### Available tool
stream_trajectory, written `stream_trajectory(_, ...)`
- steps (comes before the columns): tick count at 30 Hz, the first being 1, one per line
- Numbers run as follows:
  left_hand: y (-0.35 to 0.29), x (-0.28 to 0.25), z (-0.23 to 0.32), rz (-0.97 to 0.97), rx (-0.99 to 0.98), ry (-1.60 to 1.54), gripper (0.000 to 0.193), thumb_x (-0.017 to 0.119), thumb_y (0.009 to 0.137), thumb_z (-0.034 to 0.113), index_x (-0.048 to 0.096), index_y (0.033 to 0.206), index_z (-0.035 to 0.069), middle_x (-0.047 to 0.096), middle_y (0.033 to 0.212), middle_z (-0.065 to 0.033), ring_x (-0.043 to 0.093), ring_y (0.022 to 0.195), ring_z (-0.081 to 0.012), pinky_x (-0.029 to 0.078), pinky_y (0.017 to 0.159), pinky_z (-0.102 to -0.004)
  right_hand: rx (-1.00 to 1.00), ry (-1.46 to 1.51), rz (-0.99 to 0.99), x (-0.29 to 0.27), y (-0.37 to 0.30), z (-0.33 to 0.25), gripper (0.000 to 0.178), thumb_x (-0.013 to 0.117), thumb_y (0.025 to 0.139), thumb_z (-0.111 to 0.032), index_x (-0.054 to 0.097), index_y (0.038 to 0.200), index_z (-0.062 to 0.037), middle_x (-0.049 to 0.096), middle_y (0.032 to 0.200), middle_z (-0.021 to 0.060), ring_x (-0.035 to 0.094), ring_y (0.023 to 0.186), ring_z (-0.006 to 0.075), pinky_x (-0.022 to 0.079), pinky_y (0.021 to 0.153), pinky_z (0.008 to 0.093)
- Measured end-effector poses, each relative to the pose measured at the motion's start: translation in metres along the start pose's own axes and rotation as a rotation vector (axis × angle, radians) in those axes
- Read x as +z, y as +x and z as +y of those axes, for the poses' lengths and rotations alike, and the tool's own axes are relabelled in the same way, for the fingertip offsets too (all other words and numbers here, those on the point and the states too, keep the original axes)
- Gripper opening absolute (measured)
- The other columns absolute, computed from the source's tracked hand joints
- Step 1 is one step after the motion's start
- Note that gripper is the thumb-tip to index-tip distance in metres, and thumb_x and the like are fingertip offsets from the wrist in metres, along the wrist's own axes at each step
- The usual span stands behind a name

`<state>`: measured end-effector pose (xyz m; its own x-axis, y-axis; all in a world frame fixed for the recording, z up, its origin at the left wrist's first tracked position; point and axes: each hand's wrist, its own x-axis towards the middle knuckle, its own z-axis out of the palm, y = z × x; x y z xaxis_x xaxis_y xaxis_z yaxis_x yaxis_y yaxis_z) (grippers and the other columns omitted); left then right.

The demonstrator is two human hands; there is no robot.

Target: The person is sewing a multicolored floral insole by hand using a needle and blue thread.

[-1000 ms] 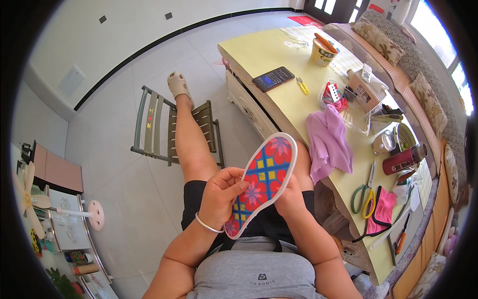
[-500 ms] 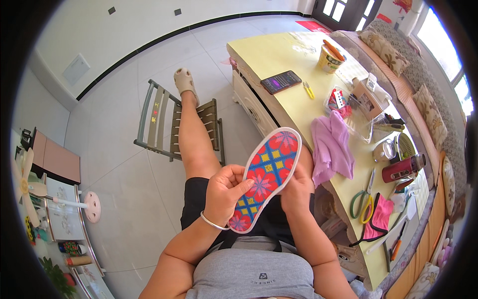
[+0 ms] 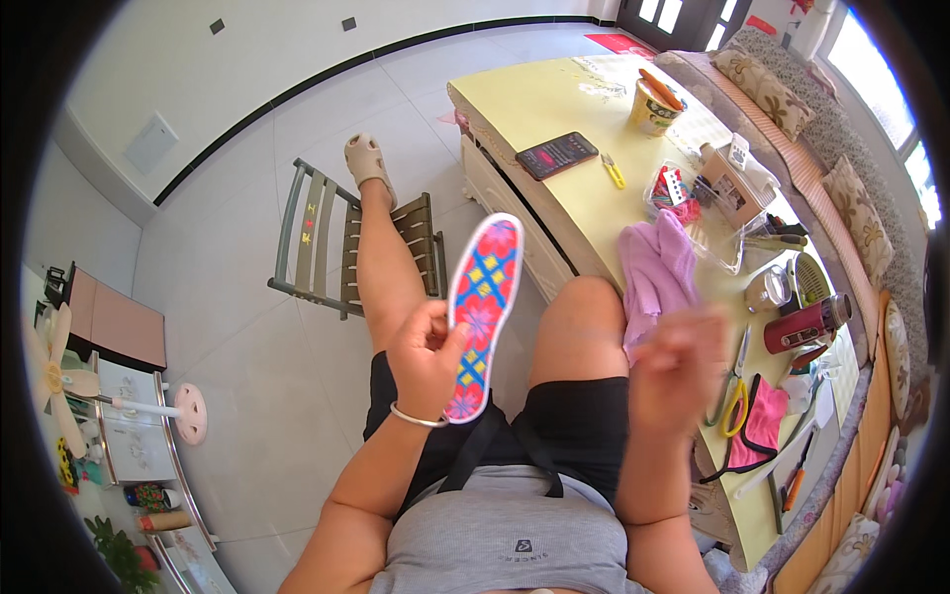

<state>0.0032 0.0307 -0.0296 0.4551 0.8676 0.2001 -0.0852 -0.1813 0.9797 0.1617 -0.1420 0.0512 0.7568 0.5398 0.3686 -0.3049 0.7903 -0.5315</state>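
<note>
Left hand (image 3: 424, 356) in a thumb-and-finger pinch, right hand (image 3: 679, 371) blurred, well apart

Referenced from the insole (image 3: 483, 319) in the left hand (image 3: 421, 364), the stool (image 3: 414, 243) stands between 10 and 11 o'clock, the fan (image 3: 134, 404) at 9, and the table (image 3: 584, 213) spans 1 to 4, the sofa (image 3: 829, 200) behind it. On the table: phone (image 3: 556, 155) and, beyond it, tub (image 3: 653, 114) at 1 o'clock; towel (image 3: 658, 259) between 2 and 3; flask (image 3: 804, 327) at 3; scissors (image 3: 737, 380) between 3 and 4.
</note>
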Motion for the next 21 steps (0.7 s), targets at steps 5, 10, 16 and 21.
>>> stream_trajectory(5,0.009,-0.007,-0.004,-0.01,-0.038,-0.078,0.017,0.063,0.083,-0.005,0.057,0.098,-0.004,0.063,0.077,-0.005,0.058,0.066,-0.0058,0.047,0.062,-0.0194,-0.645,-0.405,0.328,-0.03,0.03,-0.073,0.02,0.052,0.097,-0.013,0.056,0.11,0.0014,0.051,0.076,0.0031,0.046,0.066,0.0122,0.04,0.06,0.0276)
stream_trajectory(10,-0.008,0.005,0.013,-0.13,-0.151,-0.242,0.016,0.064,0.084,-0.003,0.055,0.097,-0.004,0.066,0.081,-0.0085,0.061,0.069,-0.0081,0.05,0.064,-0.0205,-0.191,-0.986,0.181,-0.009,-0.015,0.017,0.021,0.054,0.089,0.001,0.059,0.11,-0.0008,0.054,0.078,0.002,0.051,0.068,0.0106,0.041,0.063,0.0231)
stream_trajectory(16,-0.017,0.007,0.032,-0.204,-0.115,-0.285,0.017,0.065,0.085,-0.003,0.055,0.099,-0.005,0.068,0.085,-0.0099,0.064,0.075,-0.0088,0.052,0.068,-0.0212,-0.353,-1.436,-0.399,0.012,-0.021,0.064,0.015,0.068,0.074,0.002,0.063,0.087,-0.0021,0.058,0.07,0.0086,0.056,0.06,0.0254,0.046,0.052,0.0351)
stream_trajectory(21,-0.02,0.009,0.039,-0.197,-0.092,-0.281,0.016,0.064,0.084,-0.005,0.055,0.098,-0.003,0.066,0.083,-0.0084,0.061,0.073,-0.0088,0.05,0.067,-0.0208,-0.398,-1.46,-0.437,0.014,-0.022,0.067,0.015,0.068,0.074,0.0,0.063,0.088,-0.0025,0.058,0.07,0.0081,0.056,0.059,0.0246,0.046,0.052,0.0342)
